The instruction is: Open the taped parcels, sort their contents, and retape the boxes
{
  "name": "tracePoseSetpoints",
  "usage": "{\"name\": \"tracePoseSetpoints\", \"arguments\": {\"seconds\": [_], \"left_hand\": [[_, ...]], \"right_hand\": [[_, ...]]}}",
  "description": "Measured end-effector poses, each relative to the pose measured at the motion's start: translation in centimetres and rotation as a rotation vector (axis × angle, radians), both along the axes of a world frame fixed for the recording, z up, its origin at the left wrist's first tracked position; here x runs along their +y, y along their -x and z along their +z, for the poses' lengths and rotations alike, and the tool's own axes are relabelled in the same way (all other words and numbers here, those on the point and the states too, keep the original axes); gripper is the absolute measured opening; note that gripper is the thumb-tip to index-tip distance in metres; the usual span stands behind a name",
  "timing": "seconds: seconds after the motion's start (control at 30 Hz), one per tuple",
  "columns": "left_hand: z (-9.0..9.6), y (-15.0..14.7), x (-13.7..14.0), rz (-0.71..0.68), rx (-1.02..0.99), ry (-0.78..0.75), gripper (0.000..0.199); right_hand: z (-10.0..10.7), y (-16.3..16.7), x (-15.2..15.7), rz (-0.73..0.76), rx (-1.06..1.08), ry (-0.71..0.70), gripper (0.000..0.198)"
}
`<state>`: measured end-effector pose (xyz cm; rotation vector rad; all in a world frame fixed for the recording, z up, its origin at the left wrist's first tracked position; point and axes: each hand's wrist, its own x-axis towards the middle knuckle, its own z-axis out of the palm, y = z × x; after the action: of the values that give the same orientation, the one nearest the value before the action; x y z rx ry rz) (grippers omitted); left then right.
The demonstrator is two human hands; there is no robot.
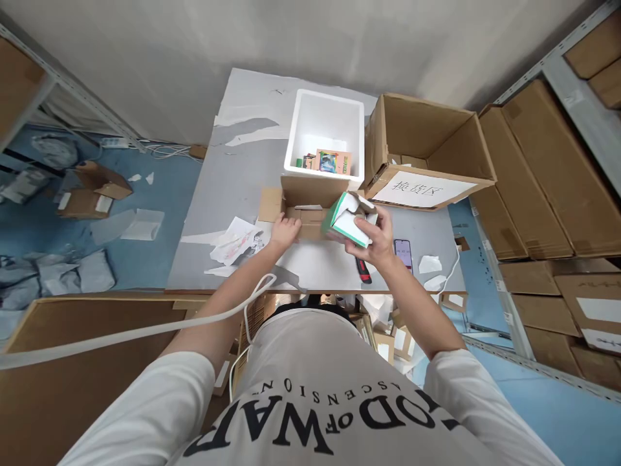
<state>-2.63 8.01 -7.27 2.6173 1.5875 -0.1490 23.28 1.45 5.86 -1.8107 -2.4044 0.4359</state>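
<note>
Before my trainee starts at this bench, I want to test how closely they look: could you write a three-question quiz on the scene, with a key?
1. Which hand holds the green-and-white box?
2. True or false: the phone lies on the table.
3. On which side of the white bin does the large open carton stand: (a) left, (b) right?

Key: 1. right hand; 2. true; 3. b.

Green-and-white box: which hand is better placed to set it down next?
Right, most likely: the right hand grips the green-and-white box by the open carton. The left hand is at the carton's near-left corner, apart from the box.
</note>
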Motion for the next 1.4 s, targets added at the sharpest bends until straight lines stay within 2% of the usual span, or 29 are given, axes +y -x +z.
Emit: {"name": "tracePoseSetpoints", "arguments": {"seconds": [0.1, 0.2, 0.27, 0.3, 0.37, 0.47, 0.53, 0.6, 0.67, 0.73, 0.77, 0.87, 0.97, 1.07, 1.13, 1.27, 1.4], "left_hand": [[0.3, -0.3, 1.1, 0.037, 0.018, -0.036, 0.071], [1.0, -0.2, 0.7, 0.054, -0.015, -0.020, 0.092], [1.6, 0.2, -0.6, 0.084, -0.078, 0.015, 0.100], [1.9, 0.5, -1.5, 0.100, -0.125, 0.019, 0.099], [2.4, 0.8, -3.9, 0.118, -0.257, -0.003, 0.083], [2.4, 0.6, -7.7, 0.056, -0.539, -0.008, 0.052], [2.1, -0.2, -9.6, 0.016, -0.714, 0.057, 0.049], [1.7, -1.3, -10.3, 0.042, -0.823, 0.114, 0.057], [1.5, -2.5, -10.1, 0.106, -0.874, 0.144, 0.060], [1.5, -3.5, -9.5, 0.147, -0.904, 0.171, 0.053], [1.6, -3.9, -9.3, 0.155, -0.912, 0.174, 0.048], [2.0, -4.5, -9.1, 0.135, -0.884, 0.124, 0.037], [2.5, -4.6, -9.6, 0.051, -0.863, 0.030, 0.033], [3.1, -4.5, -9.9, -0.043, -0.867, -0.071, 0.023], [3.5, -4.3, -9.6, -0.120, -0.830, -0.068, 0.019], [4.5, -3.8, -8.7, -0.249, -0.677, 0.056, 0.020], [5.6, -3.5, -8.6, -0.379, -0.458, 0.091, 0.020]], "right_hand": [[-2.7, -0.6, -2.6, 0.013, 0.083, -0.054, 0.059], [-7.6, 0.1, -4.7, 0.054, 0.270, -0.153, 0.045], [-11.0, 1.0, -5.5, 0.063, 0.399, -0.197, 0.040], [-12.5, 1.5, -5.8, 0.066, 0.451, -0.197, 0.039], [-14.9, 2.4, -6.2, 0.075, 0.524, -0.173, 0.038], [-16.8, 3.1, -6.5, 0.103, 0.565, -0.145, 0.036], [-17.1, 3.1, -6.7, 0.117, 0.563, -0.153, 0.038], [-16.7, 2.8, -6.9, 0.147, 0.543, -0.141, 0.045], [-15.8, 2.3, -7.2, 0.190, 0.500, -0.098, 0.060], [-14.6, 1.9, -7.6, 0.202, 0.438, -0.076, 0.072], [-13.9, 1.9, -7.8, 0.183, 0.406, -0.088, 0.072], [-12.2, 2.1, -8.6, 0.097, 0.318, -0.169, 0.051], [-11.0, 2.8, -9.1, 0.079, 0.247, -0.246, 0.033], [-10.8, 3.5, -9.1, 0.053, 0.202, -0.358, 0.021], [-11.1, 3.8, -9.1, 0.057, 0.184, -0.415, 0.019], [-11.8, 3.5, -8.8, 0.223, 0.187, -0.408, 0.026], [-11.4, 2.2, -8.3, 0.398, 0.232, -0.342, 0.017]]}}
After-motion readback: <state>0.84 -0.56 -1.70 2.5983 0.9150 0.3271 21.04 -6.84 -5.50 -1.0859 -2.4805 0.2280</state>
